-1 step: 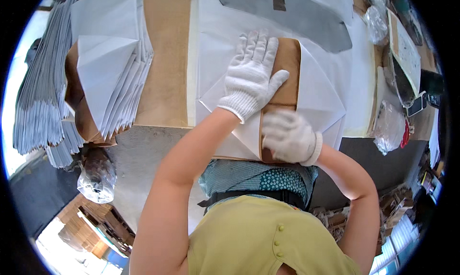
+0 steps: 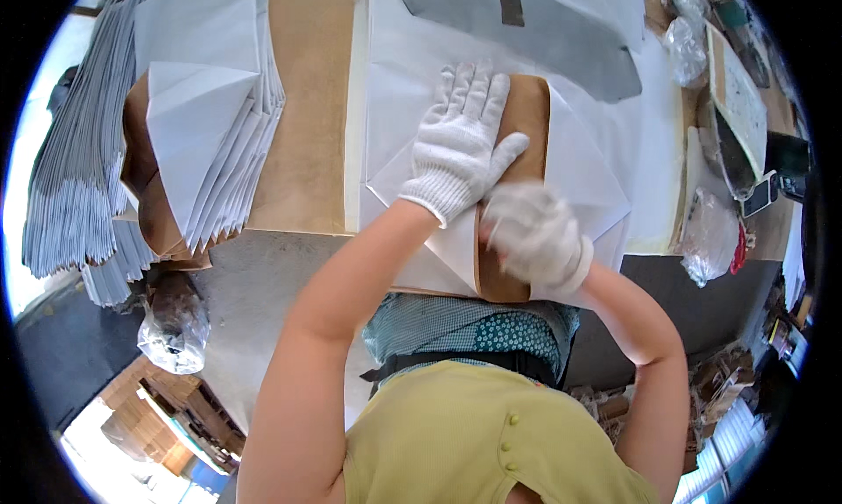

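A white paper bag lies in front of me, its end folded out into pointed flaps with a brown strip down the middle. My left hand, in a white knit glove, rests flat on the bag just left of that strip. Its fingers are stretched out and point away from me. Over the lower part of the strip is my right hand, gloved too. Its fingers are curled but smeared by motion, so whether they grip anything cannot be made out.
Beyond the bag lies a grey flat plate with a dark patch. Stacked folded white bags stand at the left beside brown board. On the right are clear plastic bags, a tilted tray and a phone-like device.
My right hand has shifted slightly away from my body along the brown strip, and its fingers look more curled. The left hand stays in place on the bag.
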Available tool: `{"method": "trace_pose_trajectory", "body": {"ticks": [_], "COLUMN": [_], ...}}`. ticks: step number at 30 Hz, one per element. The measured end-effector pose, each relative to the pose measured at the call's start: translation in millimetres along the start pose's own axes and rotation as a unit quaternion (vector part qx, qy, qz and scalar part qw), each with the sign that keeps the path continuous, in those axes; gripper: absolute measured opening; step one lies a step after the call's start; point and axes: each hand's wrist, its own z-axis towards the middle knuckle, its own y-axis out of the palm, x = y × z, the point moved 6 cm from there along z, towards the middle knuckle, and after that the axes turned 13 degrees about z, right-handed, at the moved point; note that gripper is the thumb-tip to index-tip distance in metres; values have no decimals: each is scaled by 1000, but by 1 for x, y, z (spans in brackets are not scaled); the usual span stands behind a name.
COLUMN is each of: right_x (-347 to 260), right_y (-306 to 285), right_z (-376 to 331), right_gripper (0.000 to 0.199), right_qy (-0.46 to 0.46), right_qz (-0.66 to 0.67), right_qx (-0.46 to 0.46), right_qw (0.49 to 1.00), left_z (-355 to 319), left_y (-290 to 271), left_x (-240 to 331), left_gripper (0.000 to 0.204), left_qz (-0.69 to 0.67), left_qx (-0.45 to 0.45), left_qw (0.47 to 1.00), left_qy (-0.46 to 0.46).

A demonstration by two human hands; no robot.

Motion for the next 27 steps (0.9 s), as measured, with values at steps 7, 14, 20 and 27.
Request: {"method": "trace_pose_trajectory", "body": {"ticks": [7,14,20,27], "right_x": [135,170,114,90], "right_y": [-126,-156,-194,-155], "right_z": [26,-14,-85,-161], "right_gripper": [65,63,45,42], "right_qy": [380,538,393,538], "right_qz": [-268,-69,282,228], "right_qx": [217,199,428,292], "right_qw": [858,816,763,757], "left_z": [-53,-99,-135,-135], "left_y": [-22,-29,-41,-57], "left_x": [-15,-28,-43,-62], "left_gripper": [80,81,73,69], "left_qz": [-7,24,-7,-187], "left_qx": [-23,-34,-6,35], "left_qw": [1000,999,1000,976], "left_qy": [12,0,-22,-102]}}
